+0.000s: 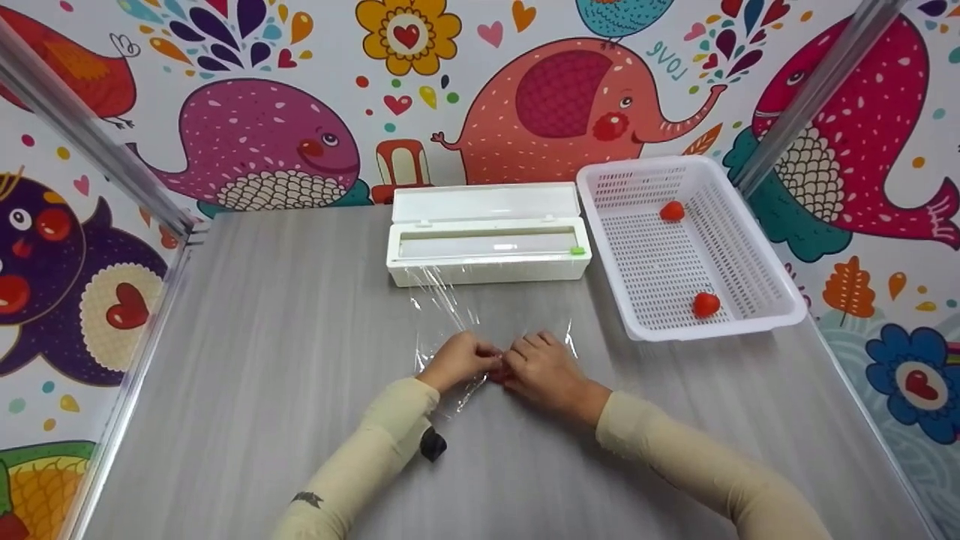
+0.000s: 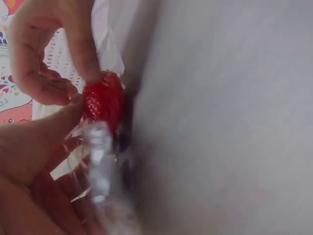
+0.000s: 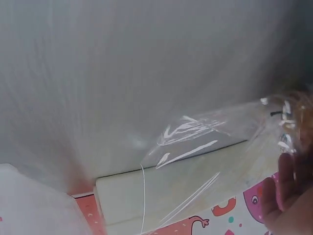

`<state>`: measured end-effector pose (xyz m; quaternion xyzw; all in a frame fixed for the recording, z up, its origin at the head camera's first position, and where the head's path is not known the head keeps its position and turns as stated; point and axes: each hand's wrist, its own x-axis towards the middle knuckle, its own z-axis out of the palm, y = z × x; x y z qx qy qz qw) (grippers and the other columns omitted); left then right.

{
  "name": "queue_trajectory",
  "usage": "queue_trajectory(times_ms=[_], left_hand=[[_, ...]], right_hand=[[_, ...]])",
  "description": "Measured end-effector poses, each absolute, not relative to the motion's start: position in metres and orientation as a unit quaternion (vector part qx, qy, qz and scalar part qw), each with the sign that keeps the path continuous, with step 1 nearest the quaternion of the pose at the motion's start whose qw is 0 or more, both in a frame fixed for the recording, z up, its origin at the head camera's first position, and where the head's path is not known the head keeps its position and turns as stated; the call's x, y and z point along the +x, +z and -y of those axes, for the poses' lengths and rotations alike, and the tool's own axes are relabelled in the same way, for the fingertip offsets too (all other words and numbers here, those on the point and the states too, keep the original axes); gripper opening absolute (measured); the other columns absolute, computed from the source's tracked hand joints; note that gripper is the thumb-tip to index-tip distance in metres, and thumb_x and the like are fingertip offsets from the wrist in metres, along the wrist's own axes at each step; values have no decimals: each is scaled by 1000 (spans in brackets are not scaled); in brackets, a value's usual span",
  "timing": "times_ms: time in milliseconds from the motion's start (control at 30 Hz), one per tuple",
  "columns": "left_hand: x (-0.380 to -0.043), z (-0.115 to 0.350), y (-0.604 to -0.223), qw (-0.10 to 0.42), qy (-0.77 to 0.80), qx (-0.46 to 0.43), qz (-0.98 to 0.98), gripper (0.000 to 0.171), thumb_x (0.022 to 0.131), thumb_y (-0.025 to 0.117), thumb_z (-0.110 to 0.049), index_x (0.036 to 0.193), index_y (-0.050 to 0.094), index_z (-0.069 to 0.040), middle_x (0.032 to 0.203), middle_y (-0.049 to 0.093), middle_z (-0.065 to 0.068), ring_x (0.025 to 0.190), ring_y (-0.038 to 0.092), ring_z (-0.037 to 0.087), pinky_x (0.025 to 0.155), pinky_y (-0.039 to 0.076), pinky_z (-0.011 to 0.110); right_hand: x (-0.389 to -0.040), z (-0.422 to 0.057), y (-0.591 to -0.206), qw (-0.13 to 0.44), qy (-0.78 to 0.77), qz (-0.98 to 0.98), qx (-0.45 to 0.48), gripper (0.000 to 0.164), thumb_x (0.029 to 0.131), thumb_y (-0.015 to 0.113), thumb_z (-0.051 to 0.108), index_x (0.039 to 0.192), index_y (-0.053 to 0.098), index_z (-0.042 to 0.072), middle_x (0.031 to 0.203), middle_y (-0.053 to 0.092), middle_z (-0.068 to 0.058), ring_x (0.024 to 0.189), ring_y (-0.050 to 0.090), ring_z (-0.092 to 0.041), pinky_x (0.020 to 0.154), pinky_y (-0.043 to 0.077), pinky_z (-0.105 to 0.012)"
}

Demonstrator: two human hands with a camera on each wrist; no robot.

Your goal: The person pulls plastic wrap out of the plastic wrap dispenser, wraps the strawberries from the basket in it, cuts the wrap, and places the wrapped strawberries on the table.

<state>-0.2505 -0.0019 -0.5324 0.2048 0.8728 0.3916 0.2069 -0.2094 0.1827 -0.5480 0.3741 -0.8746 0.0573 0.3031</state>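
Two cream sleeves [image 1: 352,465] reach over the grey desk [image 1: 285,322] from its near side. Up against the desk's left edge stands a wall printed with a dark purple creature [image 1: 82,285] that has a red heart on its belly. On the underside of the left sleeve hangs a small black piece [image 1: 433,444]; I can't tell what it is. The left hand [image 1: 459,361], around the middle of the desk, has its thumb pressed on one side of a red strawberry [image 2: 103,100], fingers bent beneath among folds of clear film [image 1: 442,296]. The strawberry is held between the two hands, film glinting about it. Straight beyond, at the middle of the far edge, sits a long white box [image 1: 487,272] with its lid raised and a green slider [image 1: 577,251] toward the right end; the film runs from its front down to the hands. The right hand [image 1: 547,373] curls in from the other side, one digit's tip on the fruit. A white basket [image 1: 637,330] takes the far right corner, just beside the box, with two loose strawberries [image 1: 706,305] inside: one toward its far end, one toward its near end.
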Motion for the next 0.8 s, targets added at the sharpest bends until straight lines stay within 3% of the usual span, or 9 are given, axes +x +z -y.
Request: queue_trajectory(times_ms=[100, 200, 400, 500, 800], left_hand=[[-249, 2, -533, 203, 394, 199, -874, 21, 85, 69, -25, 99, 75, -11, 97, 75, 5, 92, 68, 20, 84, 51, 32], [-244, 1, -531, 162, 361, 204, -896, 21, 85, 68, -28, 98, 76, -14, 94, 75, 2, 88, 68, 19, 79, 51, 33], [-232, -5, -524, -32, 218, 223, -950, 29, 76, 74, -36, 97, 72, -17, 94, 69, 3, 89, 62, 24, 73, 48, 38], [-228, -6, -522, -96, 169, 265, -945, 27, 74, 76, -37, 92, 71, -17, 97, 68, 1, 96, 60, 21, 77, 46, 38], [-234, -9, -528, -78, 79, 327, -938, 37, 74, 76, -39, 104, 67, -19, 107, 65, 3, 102, 59, 22, 80, 45, 37]], right_hand=[[-210, -182, -550, 281, 47, 888, 360, 39, 67, 81, 41, 90, 66, 13, 85, 63, 0, 78, 59, -20, 71, 44, -34], [-212, -182, -548, 244, 62, 900, 356, 40, 69, 81, 40, 94, 68, 12, 94, 65, -2, 88, 60, -21, 75, 47, -35], [-221, -185, -536, 130, 136, 919, 345, 36, 71, 79, 33, 95, 69, 9, 108, 65, -9, 103, 59, -25, 87, 49, -40], [-227, -187, -533, 81, 173, 925, 330, 30, 74, 76, 30, 92, 69, 7, 109, 66, -12, 105, 59, -28, 92, 47, -41], [-236, -191, -530, 40, 199, 935, 292, 25, 75, 71, 25, 90, 71, 4, 99, 65, -12, 93, 58, -29, 85, 47, -42]])
